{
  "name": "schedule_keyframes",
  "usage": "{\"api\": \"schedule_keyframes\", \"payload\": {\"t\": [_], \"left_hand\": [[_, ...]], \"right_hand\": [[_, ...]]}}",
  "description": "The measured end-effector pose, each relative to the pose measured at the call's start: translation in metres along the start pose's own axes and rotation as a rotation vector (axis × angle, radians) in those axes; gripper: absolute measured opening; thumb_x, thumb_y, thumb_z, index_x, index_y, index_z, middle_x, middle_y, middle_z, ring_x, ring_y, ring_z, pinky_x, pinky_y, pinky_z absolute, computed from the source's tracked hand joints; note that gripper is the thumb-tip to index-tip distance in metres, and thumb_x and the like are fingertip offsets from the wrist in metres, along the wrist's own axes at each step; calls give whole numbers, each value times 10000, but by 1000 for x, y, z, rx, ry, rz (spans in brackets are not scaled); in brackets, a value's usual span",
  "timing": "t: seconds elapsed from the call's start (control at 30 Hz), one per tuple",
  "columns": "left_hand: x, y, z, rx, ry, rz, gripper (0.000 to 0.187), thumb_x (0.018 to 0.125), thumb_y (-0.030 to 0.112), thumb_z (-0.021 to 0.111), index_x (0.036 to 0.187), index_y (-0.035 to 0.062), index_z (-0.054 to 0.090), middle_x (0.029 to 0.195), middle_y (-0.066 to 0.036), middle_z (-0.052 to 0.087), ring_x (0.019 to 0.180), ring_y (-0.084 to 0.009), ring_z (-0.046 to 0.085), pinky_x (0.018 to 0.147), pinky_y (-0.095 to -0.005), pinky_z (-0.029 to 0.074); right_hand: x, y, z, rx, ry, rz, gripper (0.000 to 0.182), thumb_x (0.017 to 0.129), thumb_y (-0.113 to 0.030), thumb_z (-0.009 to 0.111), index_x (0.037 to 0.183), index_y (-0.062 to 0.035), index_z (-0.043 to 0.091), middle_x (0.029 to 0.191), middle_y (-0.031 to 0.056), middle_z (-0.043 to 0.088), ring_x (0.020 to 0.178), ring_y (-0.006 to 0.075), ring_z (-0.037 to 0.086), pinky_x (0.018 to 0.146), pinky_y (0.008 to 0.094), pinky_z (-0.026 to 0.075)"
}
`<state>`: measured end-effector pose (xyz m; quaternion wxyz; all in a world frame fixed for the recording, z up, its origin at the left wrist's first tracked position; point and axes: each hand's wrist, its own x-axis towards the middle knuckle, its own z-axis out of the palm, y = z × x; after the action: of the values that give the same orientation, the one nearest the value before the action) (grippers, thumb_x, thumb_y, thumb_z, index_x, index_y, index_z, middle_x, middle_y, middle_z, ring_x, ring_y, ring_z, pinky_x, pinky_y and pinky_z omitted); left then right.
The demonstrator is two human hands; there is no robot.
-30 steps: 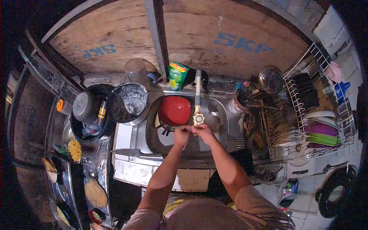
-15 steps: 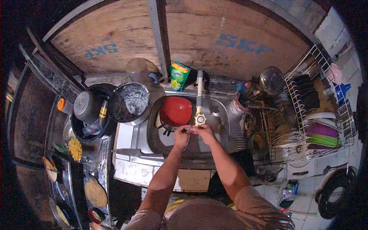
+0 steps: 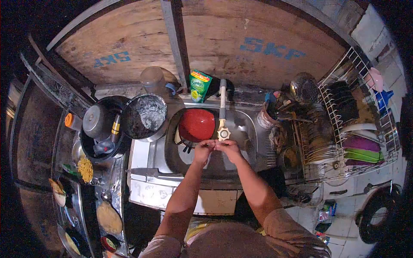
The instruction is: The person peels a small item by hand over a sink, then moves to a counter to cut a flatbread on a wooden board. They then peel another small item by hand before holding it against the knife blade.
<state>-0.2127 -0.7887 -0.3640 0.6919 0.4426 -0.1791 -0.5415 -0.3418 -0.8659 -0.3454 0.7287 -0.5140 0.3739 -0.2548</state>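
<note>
Over the metal sink (image 3: pixel 176 157), my left hand (image 3: pixel 204 151) and my right hand (image 3: pixel 229 149) meet at the fingertips. Both have their fingers closed and pressed together; whatever may be between them is too small to make out. Just beyond my fingers is the cream star-shaped knob of the tap (image 3: pixel 223 133), whose pale pipe runs back toward the wall. A red bowl (image 3: pixel 197 124) sits in the sink to the left of the tap, on top of other dishes with dark handles. My left hand is close to the bowl's near edge.
A green detergent pouch (image 3: pixel 199 87) stands behind the sink. To the left are a floury pan (image 3: pixel 148 116) and a black tub (image 3: pixel 92 146). A knife (image 3: pixel 150 172) lies along the front-left edge. On the right stands a wire dish rack (image 3: pixel 320 172) with plates.
Both hands stay together in front of the tap knob, with only slight finger movement. The view has shifted a little; the bowl and pans keep their places.
</note>
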Motion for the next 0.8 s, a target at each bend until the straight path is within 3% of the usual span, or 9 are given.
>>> {"api": "schedule_keyframes", "payload": {"t": [0.13, 0.33, 0.4, 0.53, 0.6, 0.63, 0.7, 0.8], "left_hand": [[-2, -2, -3, -12, -18, -3, 163, 861, 17, 573, 1019, -17, 589, 922, -86, 627, 799, -163, 595, 729, -279, 494], [-7, 3, 3, -163, -72, -61, 184, 879, -16, 503, 1043, -7, 585, 973, -98, 623, 864, -186, 603, 775, -291, 492], [-7, 3, 3, -173, -30, -126, 210, 886, -17, 471, 1079, -15, 554, 935, -100, 635, 792, -167, 610, 724, -292, 500], [-12, 12, 12, -233, -80, -100, 193, 885, -1, 493, 1057, -21, 578, 950, -103, 634, 814, -177, 616, 746, -293, 497], [-16, 19, 16, 248, -16, 26, 178, 854, 21, 564, 1019, 12, 631, 1069, -90, 614, 933, -205, 603, 844, -310, 472], [-14, 15, 13, 249, -15, 25, 178, 854, 21, 564, 1019, 12, 631, 1069, -90, 614, 933, -205, 603, 844, -310, 472], [-9, 6, 6, 881, 61, 528, 180, 806, 85, 639, 982, 56, 666, 1053, -95, 633, 941, -221, 609, 864, -318, 458], [-14, 11, 16, 997, 96, 539, 189, 769, 110, 671, 955, 80, 674, 977, -115, 654, 894, -247, 627, 828, -319, 469]], "right_hand": [[-4, -14, 4, 97, -4, 103, 189, 806, -24, 638, 975, 58, 614, 909, 106, 641, 802, 199, 641, 742, 311, 542], [-1, -16, 4, 88, 18, 168, 181, 796, -40, 657, 946, 53, 615, 857, 109, 649, 757, 202, 650, 690, 300, 551], [-4, -20, 8, 148, 88, 212, 169, 791, -56, 670, 924, 36, 621, 816, 101, 650, 718, 188, 648, 667, 286, 549], [0, -12, 8, 217, 59, 182, 150, 789, -71, 679, 903, 12, 626, 793, 77, 646, 691, 166, 638, 649, 271, 537], [0, -11, 11, 226, 119, 152, 126, 789, -87, 685, 877, -14, 629, 779, 54, 642, 690, 147, 628, 626, 258, 518], [-1, -11, 11, 226, 119, 153, 126, 789, -87, 685, 877, -14, 629, 779, 54, 642, 690, 147, 628, 626, 258, 518], [-3, -15, 12, 325, 144, 212, 93, 790, -88, 683, 844, -35, 628, 757, 30, 633, 662, 121, 604, 582, 239, 486], [-6, -16, 7, 298, 154, 233, 81, 794, -94, 677, 831, -43, 627, 745, 18, 623, 625, 99, 572, 546, 220, 451]]}}
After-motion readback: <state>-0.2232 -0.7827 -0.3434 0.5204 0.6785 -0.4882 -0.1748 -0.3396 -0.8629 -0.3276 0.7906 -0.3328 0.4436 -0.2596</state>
